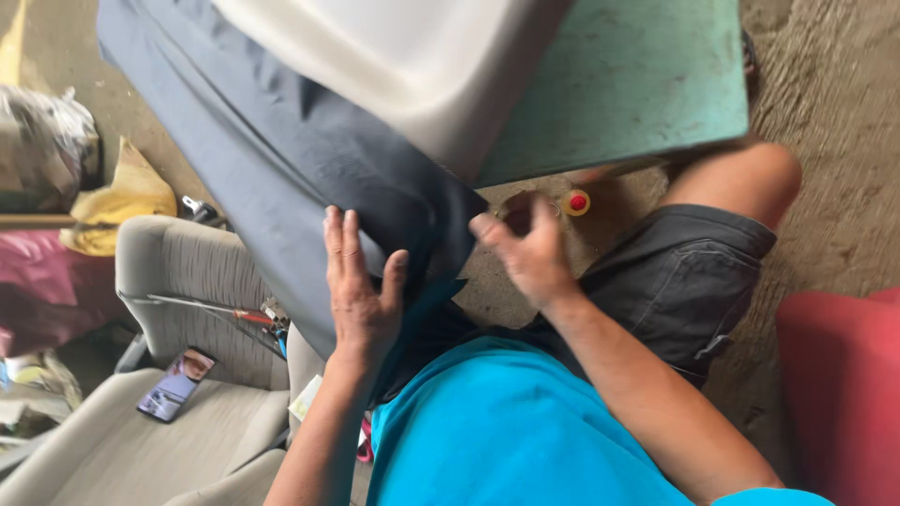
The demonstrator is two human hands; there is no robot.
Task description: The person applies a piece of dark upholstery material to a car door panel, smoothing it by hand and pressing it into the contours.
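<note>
Both hands (361,286) on dark fabric (375,178)

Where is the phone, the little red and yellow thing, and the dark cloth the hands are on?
Phone (175,385), head view, middle of its screen.
Red and yellow thing (577,202), head view, its red centre.
Dark cloth (309,159), head view, a creased middle part.

Phone (175,385) lying on grey seat (178,281).

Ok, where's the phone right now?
In the head view, the phone lies at lower left on the seat cushion of a grey car seat, left of the person's left hand that presses on the dark fabric.
</note>
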